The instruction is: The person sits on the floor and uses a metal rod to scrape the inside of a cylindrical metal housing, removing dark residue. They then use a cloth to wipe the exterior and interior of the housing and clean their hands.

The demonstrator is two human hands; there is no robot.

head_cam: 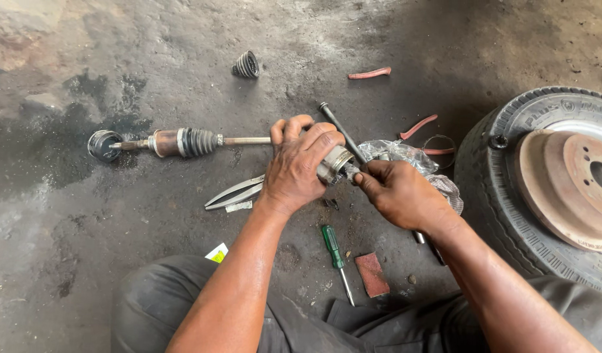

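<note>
A car drive shaft (pixel 183 142) lies across the oily concrete floor, with a ribbed rubber boot and a metal joint at its left end. My left hand (pixel 300 165) is wrapped around the shaft's right end, gripping the metal joint housing (pixel 335 163). My right hand (pixel 400 193) pinches the tip of that joint with thumb and fingers. A crumpled clear plastic bag (pixel 399 152) lies just behind my right hand.
A loose rubber boot (pixel 246 65) sits farther back. Pliers (pixel 234 193), a green-handled screwdriver (pixel 334 252), a dark metal rod (pixel 339 128), a reddish block (pixel 371 274) and red strips (pixel 369 73) lie around. A tyre (pixel 503 189) with a rusty brake disc (pixel 569 186) on top stands at right.
</note>
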